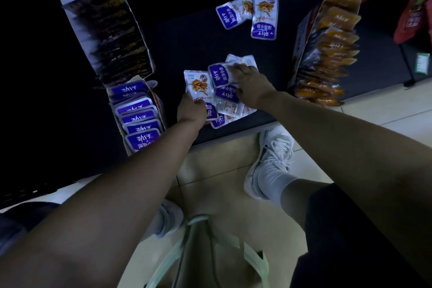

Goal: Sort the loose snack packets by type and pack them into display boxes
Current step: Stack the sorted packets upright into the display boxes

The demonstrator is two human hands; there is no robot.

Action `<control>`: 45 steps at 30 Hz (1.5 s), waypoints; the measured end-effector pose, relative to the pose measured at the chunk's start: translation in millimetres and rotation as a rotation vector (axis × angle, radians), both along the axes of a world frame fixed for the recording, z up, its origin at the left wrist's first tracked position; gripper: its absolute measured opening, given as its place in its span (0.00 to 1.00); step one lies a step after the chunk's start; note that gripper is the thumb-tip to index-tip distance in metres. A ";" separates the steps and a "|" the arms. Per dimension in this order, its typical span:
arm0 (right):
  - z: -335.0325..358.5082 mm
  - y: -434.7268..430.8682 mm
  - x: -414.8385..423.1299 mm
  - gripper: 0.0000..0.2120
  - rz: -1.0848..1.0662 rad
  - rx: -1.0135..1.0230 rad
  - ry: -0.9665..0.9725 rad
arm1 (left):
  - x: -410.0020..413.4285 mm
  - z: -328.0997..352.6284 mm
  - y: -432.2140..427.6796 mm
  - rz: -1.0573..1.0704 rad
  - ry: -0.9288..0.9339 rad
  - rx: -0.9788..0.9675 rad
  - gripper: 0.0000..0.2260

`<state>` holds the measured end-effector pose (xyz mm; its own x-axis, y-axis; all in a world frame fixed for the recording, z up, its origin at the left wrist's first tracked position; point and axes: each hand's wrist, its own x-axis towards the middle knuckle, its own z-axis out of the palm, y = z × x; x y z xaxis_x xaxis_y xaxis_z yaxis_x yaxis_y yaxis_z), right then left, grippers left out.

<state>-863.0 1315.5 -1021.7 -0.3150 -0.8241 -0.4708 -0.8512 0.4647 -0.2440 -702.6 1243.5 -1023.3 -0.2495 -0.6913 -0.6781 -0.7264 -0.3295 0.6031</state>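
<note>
Loose purple-and-white snack packets [228, 103] lie in a small heap on a dark surface [187, 37]. My left hand [191, 110] grips one packet [198, 84] by its lower edge, picture side up. My right hand [251, 84] rests on the heap, fingers spread over a purple packet [218, 75]; whether it grips one is unclear. Two more purple packets [247, 13] lie farther back. A display box [138, 114] at the left holds a row of purple packets. Behind it stands a box of dark packets [109, 33]. At the right a box of orange packets [332, 51] is full.
The dark surface ends at an edge [233, 135] near my feet, above a pale tiled floor [210, 170]. White sneakers [271, 163] stand on the tiles. Red and green snack bags [416, 7] hang at the far right. A pale green strap [201, 252] dangles below.
</note>
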 end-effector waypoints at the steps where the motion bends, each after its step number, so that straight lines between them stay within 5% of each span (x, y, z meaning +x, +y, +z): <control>1: -2.3 2.0 2.2 0.31 -0.009 -0.016 0.042 | 0.6 -0.7 0.3 -0.010 0.001 -0.004 0.15; 5: -7.2 12.3 3.3 0.23 -0.170 -0.077 0.084 | 3.5 -4.8 0.1 -0.006 0.030 0.011 0.16; 11: -0.7 14.7 -7.3 0.26 -0.455 0.014 -0.120 | 3.8 -1.1 0.1 -0.005 0.041 0.034 0.16; 13: 1.4 18.8 -12.3 0.20 -0.560 -0.023 -0.177 | 3.5 1.9 0.8 -0.016 0.046 0.026 0.16; 17: 10.7 23.2 -13.7 0.14 -1.005 -0.321 -0.790 | 3.5 11.0 1.2 0.011 0.056 -0.024 0.14; 22: 19.3 21.2 4.9 0.08 -0.942 -0.276 -1.014 | -2.6 26.2 9.1 0.117 0.224 0.171 0.10; 24: 21.6 20.4 13.5 0.07 -0.829 -0.208 -1.008 | -4.6 30.5 12.9 0.107 0.293 0.250 0.10; 27: 23.4 15.8 20.6 0.07 -0.758 -0.282 -0.979 | -4.5 30.8 17.0 0.038 0.350 0.120 0.14; 31: 8.4 20.6 7.9 0.24 -0.533 -0.201 -0.287 | -2.4 26.5 14.9 0.060 0.259 0.045 0.17; 33: 3.2 29.6 3.1 0.35 -0.346 -0.031 -0.141 | -0.5 21.2 12.0 0.058 0.230 0.046 0.18; 37: -7.2 41.4 7.7 0.36 -0.166 0.032 0.126 | 2.6 12.8 9.3 0.051 0.207 0.052 0.19; 42: -2.5 44.7 3.7 0.36 -0.171 -0.014 0.089 | 6.0 9.5 8.4 0.079 0.181 0.087 0.19; 45: 2.9 45.6 2.5 0.36 -0.415 0.018 -0.201 | 7.2 7.5 9.1 0.092 0.167 0.091 0.19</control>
